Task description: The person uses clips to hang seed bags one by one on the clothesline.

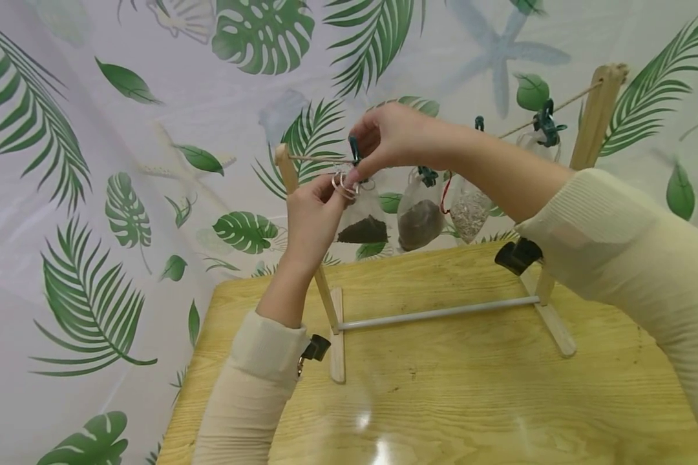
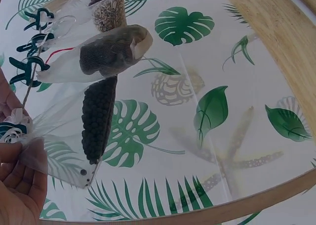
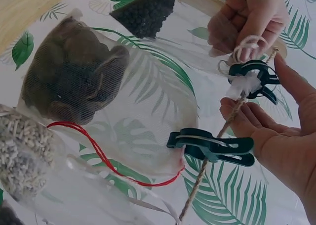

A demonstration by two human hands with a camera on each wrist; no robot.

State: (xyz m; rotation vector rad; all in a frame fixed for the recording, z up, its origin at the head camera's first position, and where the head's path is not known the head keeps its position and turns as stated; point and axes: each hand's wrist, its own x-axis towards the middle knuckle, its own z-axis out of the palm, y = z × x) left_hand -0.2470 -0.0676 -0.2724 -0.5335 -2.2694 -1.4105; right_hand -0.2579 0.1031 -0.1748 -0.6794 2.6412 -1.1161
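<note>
My left hand (image 1: 312,216) pinches the gathered neck and white drawstring loops of a sheer mesh bag (image 2: 64,158) holding dark round pellets. At its top, a dark green clip (image 3: 253,80) is clamped over the bag's bunched white end and the rope (image 3: 232,117). My right hand (image 3: 281,131) surrounds this clip, its thumb beside the handles and its fairly straight fingers beneath the rope. Beside it hangs a mesh bag (image 3: 74,71) of dark brown contents with a red cord, held by another green clip (image 3: 212,146).
The rope runs between a left wooden post (image 1: 287,171) and a right one (image 1: 594,119). A bag of pale bits (image 1: 470,213) hangs farther right, near another clip (image 1: 549,124). A white bar (image 1: 442,313) joins the stand's feet on the wood-grain table (image 1: 471,394).
</note>
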